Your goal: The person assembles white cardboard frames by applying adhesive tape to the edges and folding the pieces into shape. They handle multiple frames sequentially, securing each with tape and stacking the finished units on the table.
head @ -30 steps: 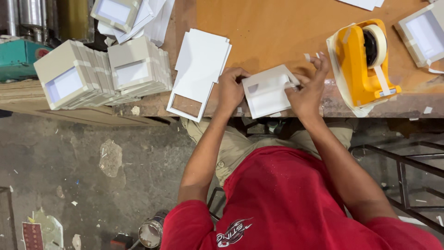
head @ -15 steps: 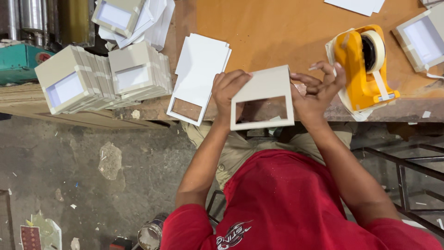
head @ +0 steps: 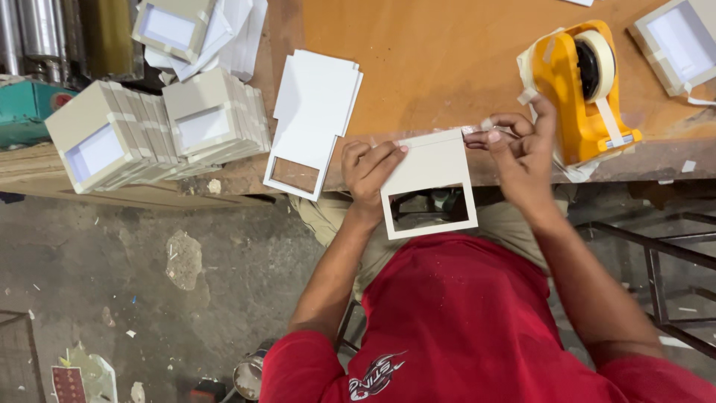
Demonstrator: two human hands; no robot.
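Observation:
My left hand (head: 369,170) grips the left edge of a white card box lid (head: 426,172) with a rectangular cut-out window, held at the near edge of the wooden table (head: 418,52). My right hand (head: 518,145) pinches a short strip of clear tape (head: 477,128) at the lid's top right corner. A yellow tape dispenser (head: 574,89) with a roll of tape stands just right of my right hand. A stack of flat white window cards (head: 313,112) lies left of my left hand.
Two rows of finished grey-and-white boxes (head: 156,127) stand at the table's left end, with another box (head: 171,26) behind them. A further box (head: 682,41) sits at the far right. Metal bars (head: 656,261) stand on the floor at my right. The concrete floor shows below.
The lid has gone from lying flat on the table to being held up and turned, window toward me. My right hand has shifted to its top right corner with a tape strip.

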